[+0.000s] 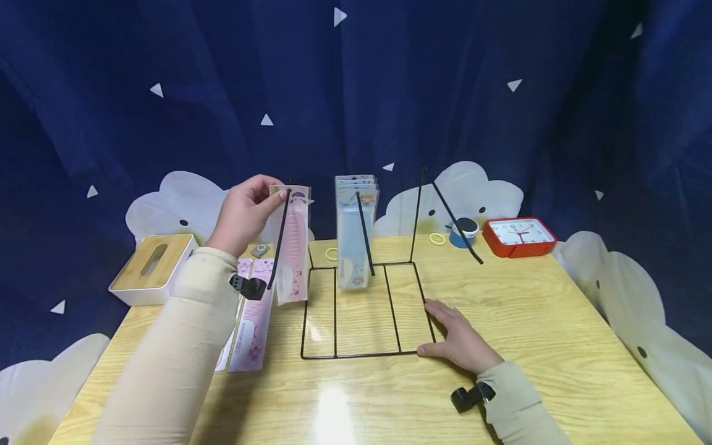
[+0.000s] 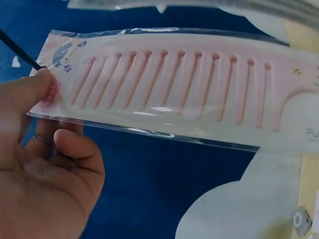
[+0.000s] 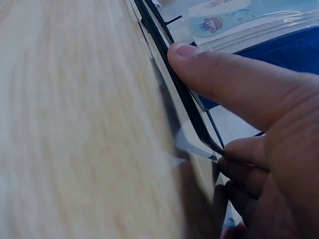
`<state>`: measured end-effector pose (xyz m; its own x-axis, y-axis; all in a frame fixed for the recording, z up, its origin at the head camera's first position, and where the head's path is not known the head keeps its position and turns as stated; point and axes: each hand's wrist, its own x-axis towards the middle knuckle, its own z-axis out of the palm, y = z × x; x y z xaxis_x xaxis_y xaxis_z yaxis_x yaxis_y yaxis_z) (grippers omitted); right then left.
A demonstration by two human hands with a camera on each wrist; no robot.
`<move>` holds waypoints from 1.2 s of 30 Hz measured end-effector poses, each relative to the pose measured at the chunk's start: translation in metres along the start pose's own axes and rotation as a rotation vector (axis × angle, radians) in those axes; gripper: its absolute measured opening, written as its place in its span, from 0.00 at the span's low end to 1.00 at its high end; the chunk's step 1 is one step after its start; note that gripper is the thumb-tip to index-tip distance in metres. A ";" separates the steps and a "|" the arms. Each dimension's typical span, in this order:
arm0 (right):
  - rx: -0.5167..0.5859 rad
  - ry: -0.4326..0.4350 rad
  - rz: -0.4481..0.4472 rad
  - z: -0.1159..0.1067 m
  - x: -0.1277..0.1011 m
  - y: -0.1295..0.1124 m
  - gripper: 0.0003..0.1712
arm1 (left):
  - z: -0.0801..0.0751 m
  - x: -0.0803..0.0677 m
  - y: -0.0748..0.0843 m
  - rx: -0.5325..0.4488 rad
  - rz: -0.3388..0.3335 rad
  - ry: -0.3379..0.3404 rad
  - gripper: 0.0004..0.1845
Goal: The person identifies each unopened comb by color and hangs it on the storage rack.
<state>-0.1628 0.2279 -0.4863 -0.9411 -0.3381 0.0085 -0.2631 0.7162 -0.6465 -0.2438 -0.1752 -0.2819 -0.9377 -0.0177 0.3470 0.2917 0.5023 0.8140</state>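
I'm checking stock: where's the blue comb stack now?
In the head view, the blue comb stack hangs on the middle hook of the rack, right of the pink comb the left hand holds.

We see a pink comb (image 1: 295, 247) in clear wrap (image 2: 149, 130), pale-blue combs (image 1: 354, 235), a black wire rack (image 1: 367, 355), cream sleeves (image 1: 183, 334), a pale yellow wood-grained table (image 1: 556, 346), a red clock (image 1: 520, 250) with a white face (image 1: 512, 233), and a navy curtain (image 1: 423, 80) patterned with white triangles (image 1: 340, 16) and whitish clouds (image 1: 172, 194) with black eyes (image 1: 183, 222) and yellow cheeks (image 1: 39, 431).
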 end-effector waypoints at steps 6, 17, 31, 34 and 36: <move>0.015 -0.003 0.018 0.001 -0.002 0.000 0.61 | 0.000 0.010 -0.004 0.020 -0.001 -0.026 0.10; 0.027 -0.003 0.033 0.001 -0.003 -0.003 0.60 | 0.000 0.006 -0.035 -0.024 -0.006 -0.024 0.17; 0.010 0.007 -0.008 0.001 0.001 0.001 0.59 | 0.031 -0.032 -0.192 0.258 -0.305 -0.223 0.26; 0.011 0.002 -0.009 0.001 0.001 0.001 0.59 | 0.037 -0.033 -0.206 0.335 -0.303 -0.260 0.34; 0.008 0.005 -0.007 0.001 0.001 0.001 0.59 | 0.039 -0.032 -0.212 0.390 -0.297 -0.283 0.37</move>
<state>-0.1635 0.2278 -0.4877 -0.9403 -0.3400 0.0162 -0.2677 0.7091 -0.6523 -0.2830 -0.2470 -0.4839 -0.9986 -0.0019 -0.0529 -0.0336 0.7946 0.6063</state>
